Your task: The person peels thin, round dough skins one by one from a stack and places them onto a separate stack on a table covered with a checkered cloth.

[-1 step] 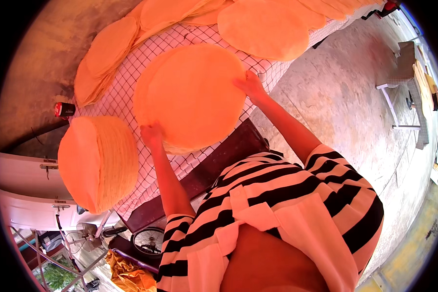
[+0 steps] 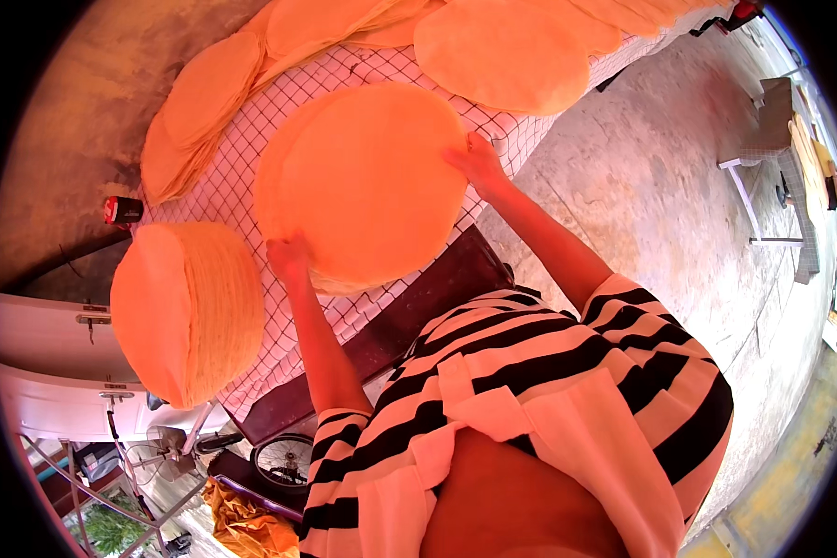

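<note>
A stack of large, thin round sheets, orange in this light, lies in front of me on a table with a checked cloth. My left hand grips its near left edge, the fingers closed at the rim. At the right edge, my right hand pinches the rim with the thumb over the top. How many sheets sit between my fingers is hidden. Left of my left hand stands a much taller stack of similar sheets. Past the held stack lie further round sheets and a leaning pile.
Pale cloth with dark crossed lines covers the table. A dark brown bench-like edge runs between it and my body. Beyond the left edge is a red and black can. A wheel and a fan stand lower left; another table is far right.
</note>
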{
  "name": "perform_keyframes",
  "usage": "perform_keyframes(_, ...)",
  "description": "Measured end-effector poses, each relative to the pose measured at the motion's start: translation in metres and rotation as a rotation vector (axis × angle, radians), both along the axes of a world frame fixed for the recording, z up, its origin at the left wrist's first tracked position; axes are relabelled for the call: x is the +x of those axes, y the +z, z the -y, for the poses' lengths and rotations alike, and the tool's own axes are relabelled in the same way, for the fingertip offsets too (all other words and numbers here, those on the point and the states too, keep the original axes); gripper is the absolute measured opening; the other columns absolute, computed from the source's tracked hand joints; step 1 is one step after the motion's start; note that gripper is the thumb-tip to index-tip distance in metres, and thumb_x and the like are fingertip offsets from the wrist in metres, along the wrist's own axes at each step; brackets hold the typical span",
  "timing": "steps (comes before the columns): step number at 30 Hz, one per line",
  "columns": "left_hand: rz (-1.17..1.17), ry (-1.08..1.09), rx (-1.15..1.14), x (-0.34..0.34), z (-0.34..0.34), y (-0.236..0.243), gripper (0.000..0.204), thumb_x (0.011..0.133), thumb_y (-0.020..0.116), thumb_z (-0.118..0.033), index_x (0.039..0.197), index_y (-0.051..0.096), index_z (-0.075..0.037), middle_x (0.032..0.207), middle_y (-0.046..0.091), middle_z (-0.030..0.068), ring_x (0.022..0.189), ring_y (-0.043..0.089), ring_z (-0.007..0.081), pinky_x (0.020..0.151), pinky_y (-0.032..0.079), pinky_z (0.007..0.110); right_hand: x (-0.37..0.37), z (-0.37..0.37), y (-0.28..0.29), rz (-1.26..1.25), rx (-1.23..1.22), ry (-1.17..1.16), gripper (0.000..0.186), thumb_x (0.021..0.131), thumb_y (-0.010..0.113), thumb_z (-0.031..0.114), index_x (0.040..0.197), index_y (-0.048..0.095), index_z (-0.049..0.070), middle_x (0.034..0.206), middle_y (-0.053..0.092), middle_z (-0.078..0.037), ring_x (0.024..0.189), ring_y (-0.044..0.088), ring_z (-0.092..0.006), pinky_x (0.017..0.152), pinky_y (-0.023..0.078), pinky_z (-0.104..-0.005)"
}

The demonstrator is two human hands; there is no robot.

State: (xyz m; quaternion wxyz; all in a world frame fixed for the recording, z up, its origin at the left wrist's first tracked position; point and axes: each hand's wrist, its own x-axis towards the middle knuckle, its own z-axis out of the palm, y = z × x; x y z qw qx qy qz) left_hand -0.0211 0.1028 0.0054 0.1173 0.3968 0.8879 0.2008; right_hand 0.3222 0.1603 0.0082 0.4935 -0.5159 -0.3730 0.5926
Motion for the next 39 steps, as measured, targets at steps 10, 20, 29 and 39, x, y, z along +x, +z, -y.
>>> perform_keyframes(10,0.123,-0.073,-0.125,-0.003,0.004,-0.006,0.063,0.064,0.069,-0.042,0.100,0.049,0.006,0.093,0.060,0.0214,0.088,0.059,0.0321,0.077,0.046,0.037,0.019,0.049,-0.051,0.155,-0.036,-0.108,0.038,0.080,0.060,0.025,0.103,0.044,-0.001,0.089,0.060,-0.011,0.080,0.059,-0.0155,0.066,0.047,-0.0266)
perform_keyframes(20,0.741,0.167,0.487,0.026,0.033,-0.009,0.036,0.074,0.068,-0.018,0.097,0.051,0.004,0.089,0.059,0.0109,0.076,0.057,0.0177,0.066,0.047,0.029,0.022,0.013,-0.037,0.402,0.248,-0.111,0.057,0.081,0.059,0.021,0.130,0.031,0.009,0.095,0.060,-0.008,0.080,0.058,-0.0151,0.074,0.046,-0.0291)
perform_keyframes(29,0.881,0.135,0.518,0.048,0.054,-0.012,0.040,0.077,0.062,-0.005,0.111,0.044,0.007,0.108,0.054,0.0138,0.092,0.056,0.0215,0.079,0.046,0.031,0.028,-0.014,-0.028,0.102,-0.129,-0.104,0.031,0.074,0.062,0.016,0.096,0.048,0.000,0.076,0.057,-0.005,0.063,0.055,-0.0129,0.056,0.044,-0.0287)
perform_keyframes(39,0.719,0.030,0.670,0.069,0.053,-0.008,0.041,0.076,0.059,-0.004,0.111,0.041,0.009,0.106,0.053,0.0162,0.089,0.056,0.0223,0.075,0.047,0.031,0.028,-0.012,-0.018,0.474,0.006,-0.050,0.026,0.077,0.056,0.028,0.073,0.048,0.004,0.066,0.049,-0.003,0.061,0.047,-0.0108,0.054,0.038,-0.0301)
